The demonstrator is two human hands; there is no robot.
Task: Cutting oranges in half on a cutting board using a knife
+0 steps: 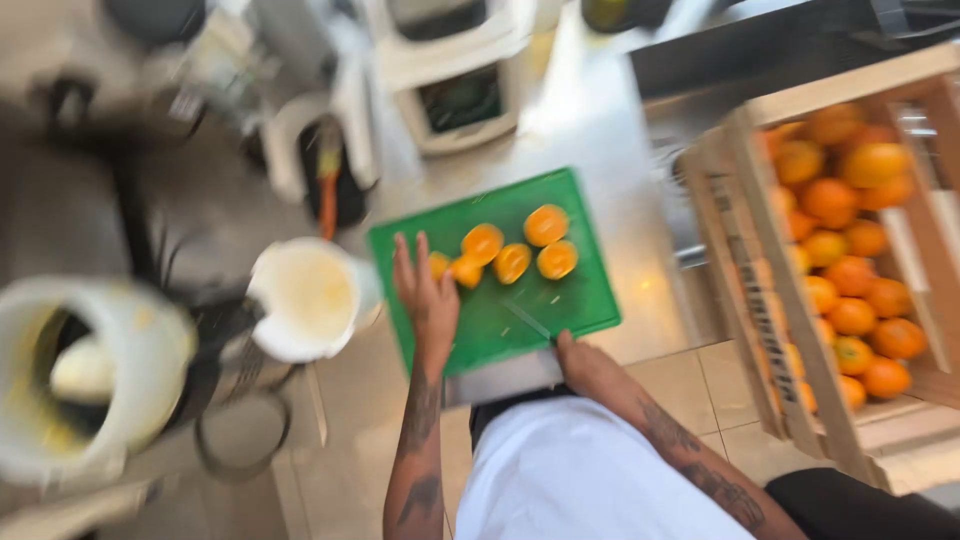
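Green plastic fills the middle of my view: a cutting board (500, 300) lying on a steel counter (600, 130), with its near edge close to my body. Several orange halves (515, 255) sit cut side up in a loose cluster on the far half of the board, which leaves the near half bare, likely as working room.

My left hand (425, 290) rests flat on the board's left part, fingers spread and released, the fingertips just beside the leftmost orange half; I judge it is placed there to steady the board or to reach the fruit. My right hand (580, 360) is at the board's near right corner. A thin knife (528, 320) seems to run from it across the board, so the fingers look clenched around a handle, though motion blur keeps me from being sure.

Left of the board stands a white jug (305, 295) holding pale yellow juice, close enough to pour into. Further left is a big white tub (85, 380), blurred. On my right a wooden crate (800, 260) piled with whole oranges (850, 260) stands within arm's reach of the board.
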